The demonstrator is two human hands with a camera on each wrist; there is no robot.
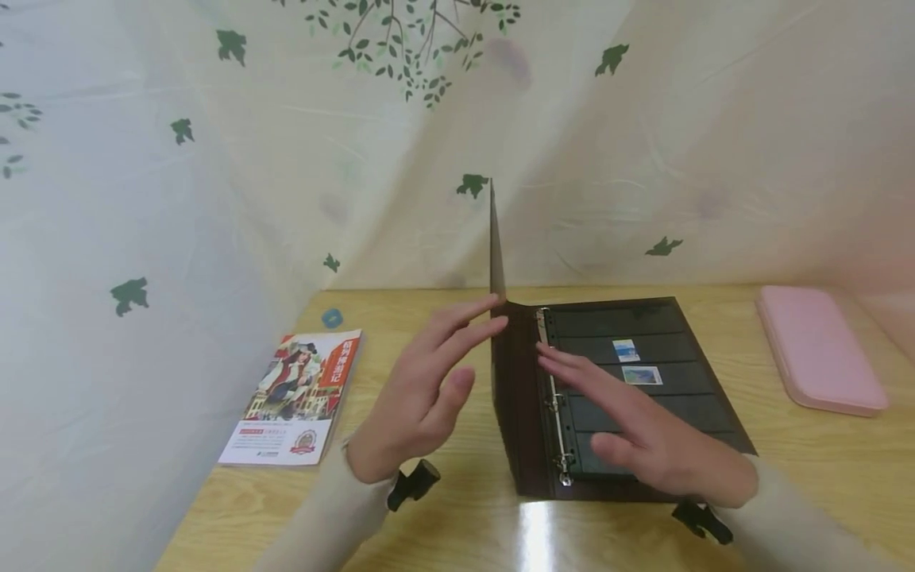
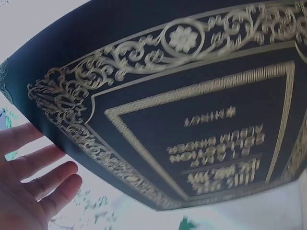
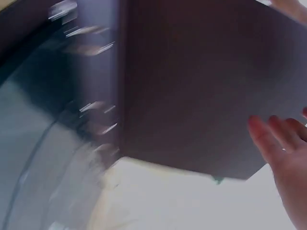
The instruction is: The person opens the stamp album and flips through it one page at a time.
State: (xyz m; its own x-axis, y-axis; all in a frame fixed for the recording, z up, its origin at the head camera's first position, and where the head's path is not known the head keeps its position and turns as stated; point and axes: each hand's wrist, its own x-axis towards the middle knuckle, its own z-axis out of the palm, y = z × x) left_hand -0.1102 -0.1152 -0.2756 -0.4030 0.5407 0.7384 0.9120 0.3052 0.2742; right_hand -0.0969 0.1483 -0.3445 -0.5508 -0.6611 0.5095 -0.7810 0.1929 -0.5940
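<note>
A dark stamp album binder [image 1: 529, 445] lies open on the table, its front cover [image 1: 496, 246] standing upright. On the cover's outer left side, my left hand [image 1: 422, 389] has its fingers extended at the cover; whether they touch it is unclear. In the left wrist view, gold ornament and lettering show on the outer cover [image 2: 216, 115]. My right hand [image 1: 650, 437] hovers over the black pocket page [image 1: 686, 405], fingers straight and pointing toward the metal rings [image 1: 554, 403]. Two small stamps, an upper one [image 1: 625, 350] and a lower one [image 1: 642, 376], sit in the page's pockets.
To the left lies a book [image 1: 296, 397] with an illustrated cover, and behind it a small blue object [image 1: 332, 318]. A pink case [image 1: 822, 349] rests on the wooden table [image 1: 472, 532] at the right. A patterned curtain [image 1: 400, 199] hangs behind the table.
</note>
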